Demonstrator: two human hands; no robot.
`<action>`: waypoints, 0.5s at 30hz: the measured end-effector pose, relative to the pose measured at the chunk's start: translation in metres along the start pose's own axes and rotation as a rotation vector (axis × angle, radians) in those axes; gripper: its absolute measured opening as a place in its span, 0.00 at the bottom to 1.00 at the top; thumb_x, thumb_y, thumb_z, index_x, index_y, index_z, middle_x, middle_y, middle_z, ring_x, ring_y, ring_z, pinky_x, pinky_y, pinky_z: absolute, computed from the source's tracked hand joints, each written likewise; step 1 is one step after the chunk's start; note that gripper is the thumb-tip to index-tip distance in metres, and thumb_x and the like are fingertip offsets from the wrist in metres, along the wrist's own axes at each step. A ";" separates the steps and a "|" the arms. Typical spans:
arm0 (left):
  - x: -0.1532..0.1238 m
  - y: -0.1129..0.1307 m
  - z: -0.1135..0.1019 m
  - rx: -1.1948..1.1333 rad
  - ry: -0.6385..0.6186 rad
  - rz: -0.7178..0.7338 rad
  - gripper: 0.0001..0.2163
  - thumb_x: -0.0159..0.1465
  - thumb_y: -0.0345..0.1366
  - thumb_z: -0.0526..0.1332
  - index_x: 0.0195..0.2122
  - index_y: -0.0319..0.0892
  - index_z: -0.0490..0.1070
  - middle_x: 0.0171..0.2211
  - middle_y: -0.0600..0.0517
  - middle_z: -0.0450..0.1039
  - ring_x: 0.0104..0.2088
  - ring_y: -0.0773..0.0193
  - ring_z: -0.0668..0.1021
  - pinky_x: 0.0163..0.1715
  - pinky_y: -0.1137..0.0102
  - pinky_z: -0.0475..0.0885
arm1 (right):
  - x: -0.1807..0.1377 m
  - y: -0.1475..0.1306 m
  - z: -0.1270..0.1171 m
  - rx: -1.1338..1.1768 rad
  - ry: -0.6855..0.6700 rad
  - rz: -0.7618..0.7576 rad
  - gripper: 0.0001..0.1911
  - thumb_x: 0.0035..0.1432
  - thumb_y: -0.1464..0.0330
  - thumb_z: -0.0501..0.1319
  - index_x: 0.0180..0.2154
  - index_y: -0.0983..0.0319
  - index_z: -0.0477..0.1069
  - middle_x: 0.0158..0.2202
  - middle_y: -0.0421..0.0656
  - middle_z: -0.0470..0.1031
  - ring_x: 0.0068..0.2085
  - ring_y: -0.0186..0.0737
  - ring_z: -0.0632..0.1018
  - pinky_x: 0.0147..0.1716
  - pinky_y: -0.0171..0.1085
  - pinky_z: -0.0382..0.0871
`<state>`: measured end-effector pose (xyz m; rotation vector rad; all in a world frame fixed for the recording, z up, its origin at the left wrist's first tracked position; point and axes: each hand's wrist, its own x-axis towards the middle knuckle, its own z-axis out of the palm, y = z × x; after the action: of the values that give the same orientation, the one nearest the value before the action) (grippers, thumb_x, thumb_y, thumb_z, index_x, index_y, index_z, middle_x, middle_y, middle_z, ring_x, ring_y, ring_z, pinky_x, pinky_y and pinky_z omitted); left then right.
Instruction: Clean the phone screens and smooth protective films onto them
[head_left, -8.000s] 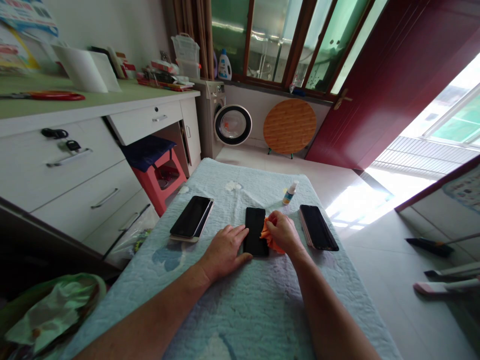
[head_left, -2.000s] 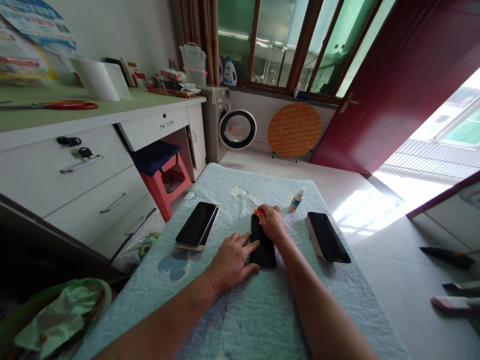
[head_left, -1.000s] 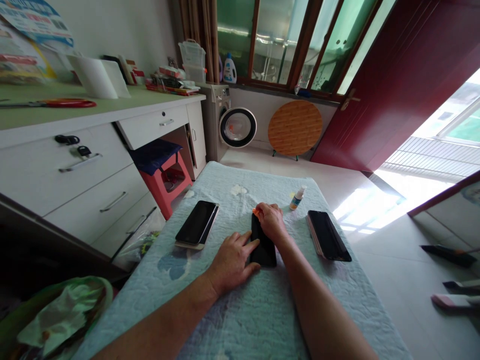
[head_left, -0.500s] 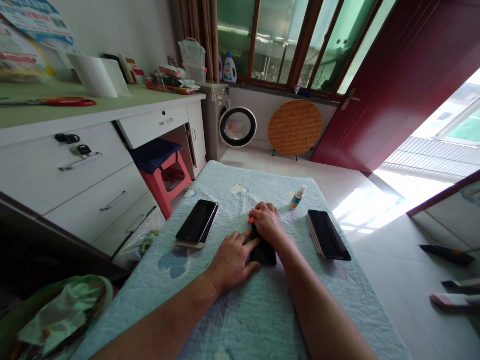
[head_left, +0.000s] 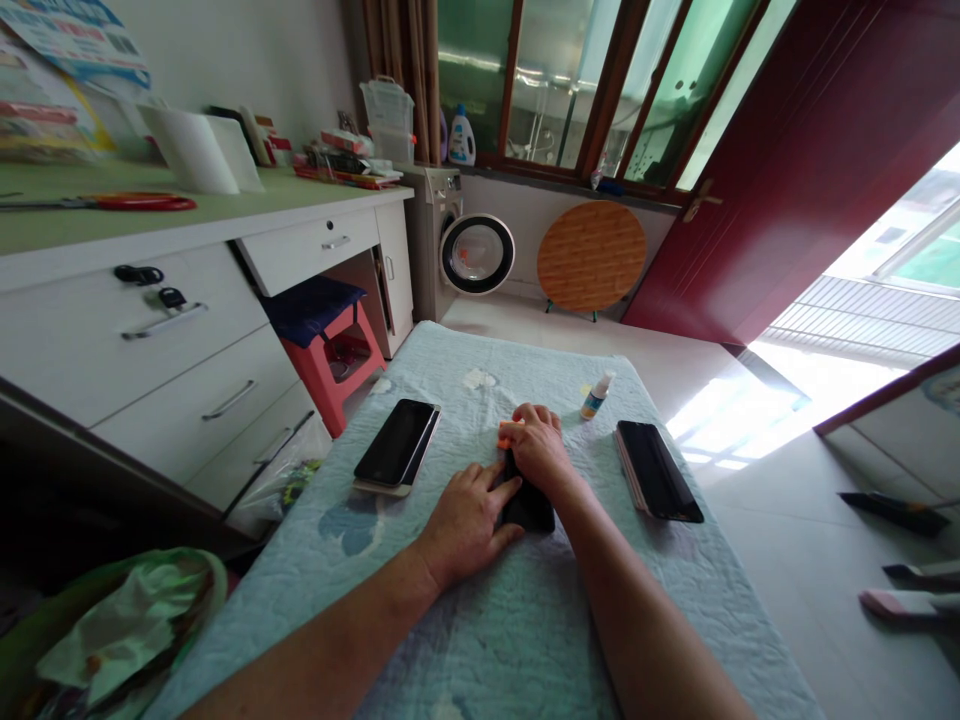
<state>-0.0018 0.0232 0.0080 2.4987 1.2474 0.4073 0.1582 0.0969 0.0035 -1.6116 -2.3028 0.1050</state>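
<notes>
A dark smartphone (head_left: 536,512) lies flat on the cloth-covered table between my hands. My left hand (head_left: 463,522) holds it down from the left, with forefinger and thumb apart on its surface. Over the phone's far end, my right hand (head_left: 534,440) has its fingers closed on an orange cloth (head_left: 510,434), most of it hidden under the hand. Beyond and to the right stands a small spray bottle (head_left: 596,396). A black-screened phone (head_left: 397,443) rests on a pale flat item at the left, and another dark phone (head_left: 660,470) lies on something flat at the right.
A light blue quilted cloth (head_left: 480,620) covers the table. To the left are a white desk (head_left: 247,385), a red stool (head_left: 337,370) and a bin (head_left: 214,585). An open washing machine (head_left: 433,240) and a round wooden tabletop (head_left: 591,255) stand behind.
My right hand has shifted slightly, and more of the orange cloth shows beside its fingers. My left hand stays on the phone.
</notes>
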 end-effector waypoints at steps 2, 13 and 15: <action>0.000 0.000 0.000 -0.001 -0.004 -0.003 0.26 0.60 0.47 0.63 0.59 0.45 0.66 0.57 0.44 0.65 0.52 0.47 0.68 0.54 0.54 0.64 | 0.002 0.001 0.001 -0.013 0.014 0.046 0.11 0.62 0.65 0.57 0.37 0.53 0.79 0.46 0.46 0.69 0.50 0.48 0.62 0.50 0.46 0.52; 0.001 -0.001 0.003 -0.075 0.041 -0.023 0.24 0.58 0.46 0.66 0.54 0.45 0.67 0.54 0.45 0.68 0.51 0.48 0.70 0.52 0.54 0.66 | -0.002 -0.002 0.001 0.013 -0.054 0.077 0.10 0.62 0.67 0.57 0.36 0.55 0.78 0.49 0.45 0.68 0.52 0.46 0.61 0.51 0.44 0.52; 0.001 -0.003 0.007 -0.102 0.088 -0.049 0.27 0.56 0.46 0.67 0.55 0.43 0.64 0.53 0.44 0.67 0.52 0.47 0.70 0.52 0.53 0.66 | -0.005 -0.003 0.000 0.057 -0.067 0.077 0.10 0.61 0.68 0.58 0.34 0.55 0.78 0.49 0.44 0.68 0.52 0.45 0.61 0.51 0.43 0.52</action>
<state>-0.0011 0.0247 0.0003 2.3829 1.2845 0.5595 0.1574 0.0909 0.0028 -1.6924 -2.2647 0.2441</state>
